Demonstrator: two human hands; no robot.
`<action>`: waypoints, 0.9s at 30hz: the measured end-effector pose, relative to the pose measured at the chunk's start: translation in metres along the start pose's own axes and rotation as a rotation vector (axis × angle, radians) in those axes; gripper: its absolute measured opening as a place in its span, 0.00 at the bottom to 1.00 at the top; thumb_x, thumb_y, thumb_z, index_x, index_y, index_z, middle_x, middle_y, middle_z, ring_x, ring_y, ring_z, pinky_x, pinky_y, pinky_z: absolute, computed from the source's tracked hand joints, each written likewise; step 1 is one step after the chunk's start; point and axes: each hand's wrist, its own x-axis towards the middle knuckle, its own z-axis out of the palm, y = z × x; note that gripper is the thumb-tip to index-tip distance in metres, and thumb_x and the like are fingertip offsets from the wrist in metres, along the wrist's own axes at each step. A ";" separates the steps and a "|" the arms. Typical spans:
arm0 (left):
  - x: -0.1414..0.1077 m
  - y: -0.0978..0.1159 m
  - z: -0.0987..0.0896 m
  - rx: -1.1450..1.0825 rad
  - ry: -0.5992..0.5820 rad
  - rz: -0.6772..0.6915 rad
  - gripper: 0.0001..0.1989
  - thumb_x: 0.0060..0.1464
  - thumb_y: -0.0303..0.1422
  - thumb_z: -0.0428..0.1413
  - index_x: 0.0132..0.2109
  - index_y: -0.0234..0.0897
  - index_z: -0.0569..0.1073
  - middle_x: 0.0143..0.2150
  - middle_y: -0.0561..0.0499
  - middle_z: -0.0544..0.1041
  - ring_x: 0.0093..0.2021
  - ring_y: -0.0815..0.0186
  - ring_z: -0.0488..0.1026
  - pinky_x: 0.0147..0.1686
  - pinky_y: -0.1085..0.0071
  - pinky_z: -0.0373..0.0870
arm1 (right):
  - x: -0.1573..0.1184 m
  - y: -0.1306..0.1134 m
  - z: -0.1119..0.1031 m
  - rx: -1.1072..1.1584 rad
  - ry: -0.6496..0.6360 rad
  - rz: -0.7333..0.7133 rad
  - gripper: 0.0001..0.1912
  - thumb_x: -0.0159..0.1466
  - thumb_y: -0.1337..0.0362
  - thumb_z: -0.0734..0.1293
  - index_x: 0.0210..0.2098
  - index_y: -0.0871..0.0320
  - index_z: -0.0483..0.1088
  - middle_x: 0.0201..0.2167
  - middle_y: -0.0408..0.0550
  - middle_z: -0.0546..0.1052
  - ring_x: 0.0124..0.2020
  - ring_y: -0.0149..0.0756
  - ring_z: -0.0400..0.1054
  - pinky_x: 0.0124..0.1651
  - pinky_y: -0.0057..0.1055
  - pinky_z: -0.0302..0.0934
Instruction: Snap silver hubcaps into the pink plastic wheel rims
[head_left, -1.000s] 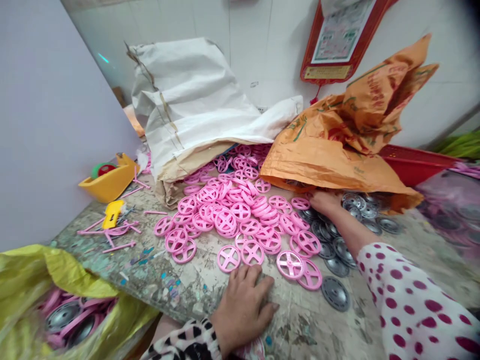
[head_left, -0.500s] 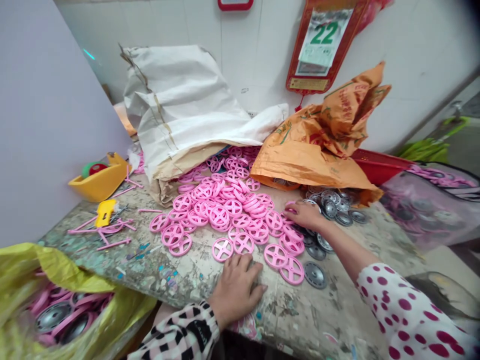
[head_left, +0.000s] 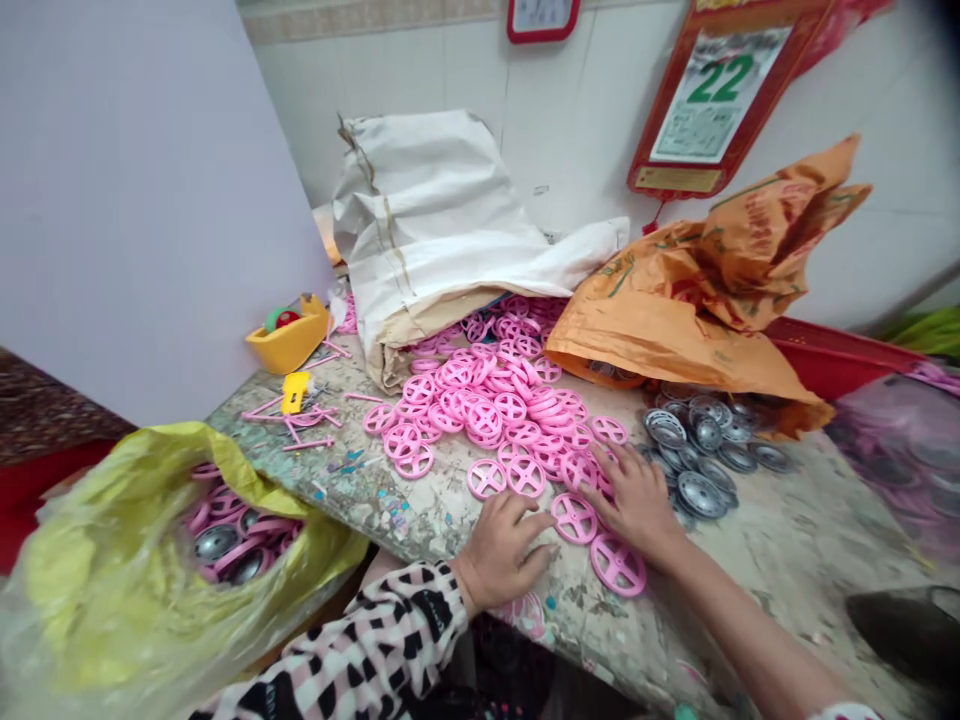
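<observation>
**On the speckled bench (head_left: pixel 757 610): no grip closed**

Item: our right hand (head_left: pixel 637 505), drawn back toward the near edge, grip apart, fingers spread over loose pink plastic spoked wheels (head_left: pixel 574 518), clamped on none. Item: our left hand (head_left: pixel 501 550), also apart, resting just beside those wheels. Item: ribbed grey metal discs (head_left: pixel 701 495), just right of our right hand. Item: yellow plastic sack (head_left: pixel 90 590), holding more wheels and discs.
</observation>
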 end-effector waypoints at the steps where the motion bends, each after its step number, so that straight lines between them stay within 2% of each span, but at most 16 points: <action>1: 0.000 -0.005 -0.007 0.020 0.036 -0.006 0.16 0.56 0.36 0.52 0.50 0.38 0.72 0.46 0.44 0.71 0.46 0.58 0.66 0.47 0.59 0.64 | -0.007 -0.005 0.000 -0.018 0.028 -0.010 0.32 0.65 0.43 0.54 0.64 0.50 0.57 0.64 0.53 0.57 0.63 0.56 0.49 0.59 0.60 0.46; 4: 0.006 -0.034 -0.038 0.165 0.191 -0.146 0.15 0.56 0.37 0.52 0.49 0.39 0.73 0.48 0.44 0.72 0.50 0.56 0.66 0.51 0.57 0.61 | -0.029 -0.013 0.005 -0.039 0.070 -0.080 0.31 0.64 0.43 0.55 0.62 0.46 0.58 0.66 0.50 0.53 0.64 0.57 0.46 0.59 0.61 0.45; 8: 0.019 -0.095 -0.083 0.489 0.319 -0.513 0.22 0.57 0.43 0.51 0.55 0.39 0.70 0.57 0.41 0.68 0.58 0.51 0.60 0.57 0.53 0.55 | -0.042 -0.013 0.018 -0.001 0.089 -0.103 0.29 0.63 0.43 0.57 0.59 0.46 0.63 0.64 0.51 0.57 0.64 0.57 0.46 0.58 0.58 0.49; 10: 0.023 -0.121 -0.095 0.561 0.296 -0.669 0.27 0.56 0.47 0.50 0.59 0.40 0.66 0.60 0.42 0.65 0.60 0.48 0.58 0.57 0.52 0.55 | -0.041 -0.011 0.021 0.020 0.092 -0.090 0.29 0.63 0.43 0.58 0.59 0.47 0.64 0.63 0.51 0.58 0.63 0.57 0.48 0.57 0.56 0.51; 13: 0.027 -0.142 -0.096 0.524 0.163 -0.772 0.31 0.56 0.52 0.47 0.61 0.42 0.64 0.61 0.42 0.66 0.57 0.46 0.62 0.54 0.49 0.58 | -0.039 -0.009 0.020 0.038 0.090 -0.101 0.29 0.62 0.43 0.59 0.59 0.46 0.64 0.64 0.50 0.57 0.63 0.57 0.49 0.57 0.57 0.50; 15: 0.028 -0.142 -0.088 0.497 0.098 -0.762 0.30 0.56 0.53 0.45 0.60 0.45 0.65 0.59 0.44 0.68 0.54 0.44 0.64 0.51 0.47 0.59 | -0.038 -0.009 0.018 0.043 0.085 -0.108 0.30 0.62 0.43 0.59 0.59 0.46 0.64 0.64 0.49 0.57 0.63 0.57 0.48 0.57 0.57 0.50; 17: 0.029 -0.135 -0.077 0.502 0.096 -0.717 0.29 0.55 0.54 0.46 0.58 0.47 0.68 0.58 0.45 0.69 0.54 0.43 0.63 0.50 0.45 0.58 | -0.038 -0.010 0.016 0.049 0.075 -0.105 0.30 0.61 0.43 0.60 0.60 0.46 0.63 0.64 0.49 0.56 0.63 0.57 0.48 0.58 0.57 0.50; 21: 0.034 -0.108 -0.054 0.494 0.110 -0.596 0.27 0.53 0.54 0.50 0.54 0.46 0.71 0.57 0.45 0.70 0.54 0.41 0.61 0.49 0.44 0.56 | -0.039 -0.011 0.014 0.071 0.066 -0.100 0.30 0.61 0.43 0.60 0.60 0.46 0.63 0.64 0.48 0.57 0.63 0.57 0.48 0.58 0.58 0.49; 27: 0.043 -0.067 -0.019 0.372 0.016 -0.442 0.29 0.52 0.53 0.52 0.56 0.43 0.68 0.55 0.43 0.71 0.53 0.45 0.62 0.51 0.45 0.54 | -0.038 -0.013 0.012 0.081 0.064 -0.082 0.31 0.61 0.43 0.60 0.59 0.49 0.64 0.64 0.49 0.57 0.63 0.56 0.48 0.59 0.56 0.48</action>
